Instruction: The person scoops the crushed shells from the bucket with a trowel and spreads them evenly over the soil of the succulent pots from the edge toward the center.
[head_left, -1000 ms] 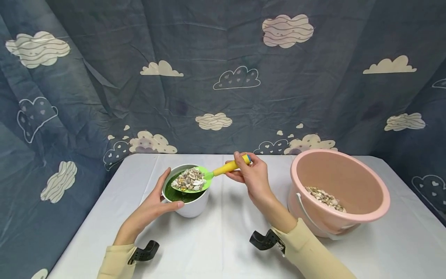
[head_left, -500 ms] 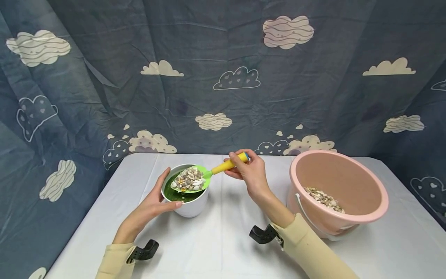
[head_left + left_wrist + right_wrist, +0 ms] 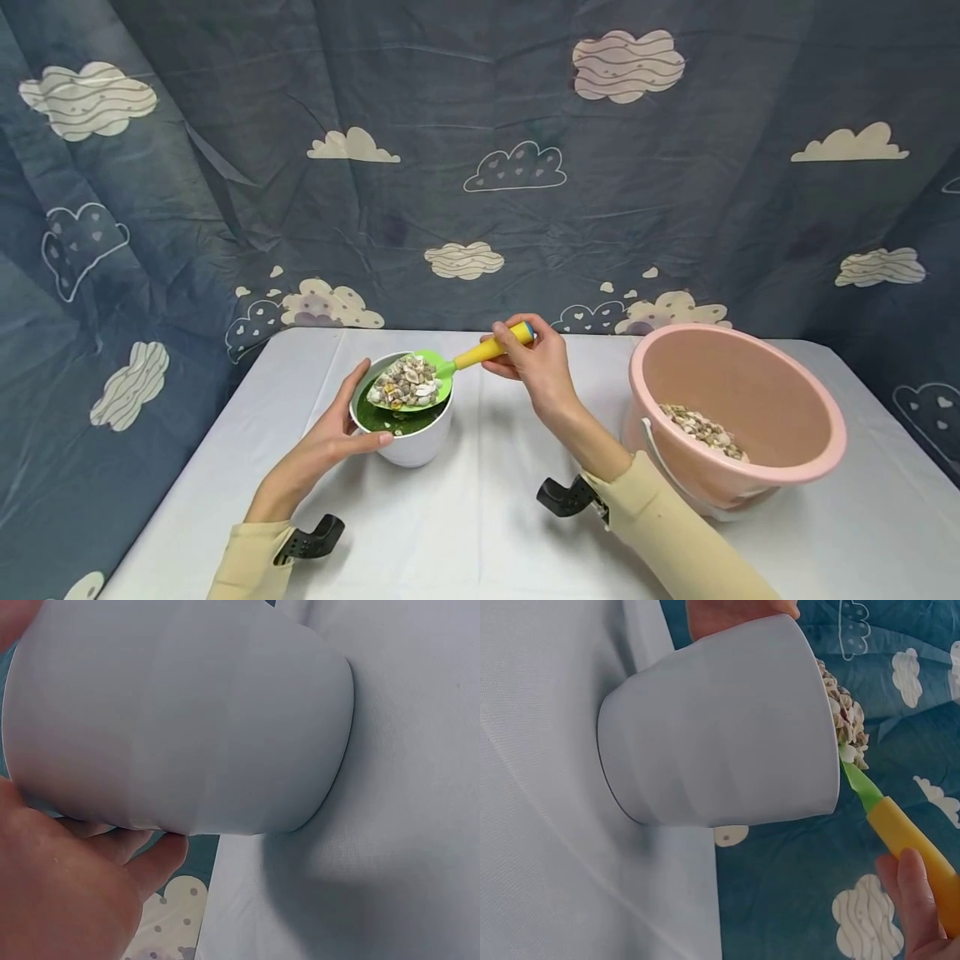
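A white flower pot stands on the table, green inside. My left hand holds it from the left, thumb along the near rim and fingers round the far side; in the left wrist view those fingers reach behind the wall. With my right hand I grip the yellow handle of a garden trowel, thumb on top. Its green blade lies over the pot's mouth, tip pointing left, heaped with small pebbles or shell bits. The right wrist view shows the heap rising above the rim.
A pink bucket with a white handle stands to the right, similar pebbles at its bottom. A white cloth covers the table. Behind hangs a dark blue curtain with cloud prints.
My right hand has lifted the trowel's handle end slightly, so the blade tilts a little more toward its tip. A few small bits now show on the green inside. The left hand keeps its place.
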Available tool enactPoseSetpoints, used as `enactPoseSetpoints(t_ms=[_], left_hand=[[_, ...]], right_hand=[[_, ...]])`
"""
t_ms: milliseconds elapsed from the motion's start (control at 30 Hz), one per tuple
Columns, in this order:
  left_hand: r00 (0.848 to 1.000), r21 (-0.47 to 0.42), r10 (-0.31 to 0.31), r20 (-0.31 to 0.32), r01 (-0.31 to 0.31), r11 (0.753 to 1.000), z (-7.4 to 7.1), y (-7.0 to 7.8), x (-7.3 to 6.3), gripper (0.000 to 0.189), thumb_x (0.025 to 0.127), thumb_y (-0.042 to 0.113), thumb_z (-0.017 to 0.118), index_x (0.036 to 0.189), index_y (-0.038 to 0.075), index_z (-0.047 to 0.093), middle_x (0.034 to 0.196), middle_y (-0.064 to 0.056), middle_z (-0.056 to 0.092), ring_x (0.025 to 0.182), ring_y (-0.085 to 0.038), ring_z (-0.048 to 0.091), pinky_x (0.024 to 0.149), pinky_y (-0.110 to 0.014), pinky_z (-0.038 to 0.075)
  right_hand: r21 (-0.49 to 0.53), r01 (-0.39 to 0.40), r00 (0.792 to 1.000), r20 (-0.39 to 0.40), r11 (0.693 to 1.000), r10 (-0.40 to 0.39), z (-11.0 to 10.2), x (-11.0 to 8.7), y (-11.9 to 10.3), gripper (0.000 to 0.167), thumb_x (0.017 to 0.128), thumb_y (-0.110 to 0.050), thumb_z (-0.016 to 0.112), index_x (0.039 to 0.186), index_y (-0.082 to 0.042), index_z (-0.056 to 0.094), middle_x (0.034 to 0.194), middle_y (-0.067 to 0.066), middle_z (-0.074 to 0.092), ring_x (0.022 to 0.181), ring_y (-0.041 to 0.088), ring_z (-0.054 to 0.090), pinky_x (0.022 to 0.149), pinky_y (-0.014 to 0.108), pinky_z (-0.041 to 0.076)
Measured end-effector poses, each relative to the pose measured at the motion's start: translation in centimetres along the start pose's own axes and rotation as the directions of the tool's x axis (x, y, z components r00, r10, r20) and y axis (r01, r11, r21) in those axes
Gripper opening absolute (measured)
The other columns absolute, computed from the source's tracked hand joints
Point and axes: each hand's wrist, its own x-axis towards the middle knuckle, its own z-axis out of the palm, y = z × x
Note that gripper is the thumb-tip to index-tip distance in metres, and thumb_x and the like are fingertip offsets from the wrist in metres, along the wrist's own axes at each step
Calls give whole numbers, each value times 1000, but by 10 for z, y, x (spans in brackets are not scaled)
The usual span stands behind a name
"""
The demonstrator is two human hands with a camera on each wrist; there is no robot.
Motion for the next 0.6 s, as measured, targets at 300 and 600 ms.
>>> enactPoseSetpoints(t_ms=[300, 600], left_hand=[[1000, 23, -14, -19, 14, 1000, 1, 1, 0, 106, 81, 20, 77, 159, 21, 5, 163, -12, 2, 147, -38, 2, 114, -61, 3], [999, 28, -29, -29, 29, 999, 1, 1, 0, 106, 81, 20, 78, 159, 25, 7, 163, -11, 3, 147, -38, 2, 114, -60, 5]], right_hand=[[-15, 28, 999, 32, 999, -27, 1, 0, -1, 26, 96, -15, 65, 110, 2, 52, 107, 28, 67, 81, 28, 72, 72, 39, 58], [-1, 49, 998, 50, 999, -49, 2, 0, 1, 25, 97, -16, 64, 109, 2, 51, 110, 32, 64, 82, 27, 72, 73, 39, 58]])
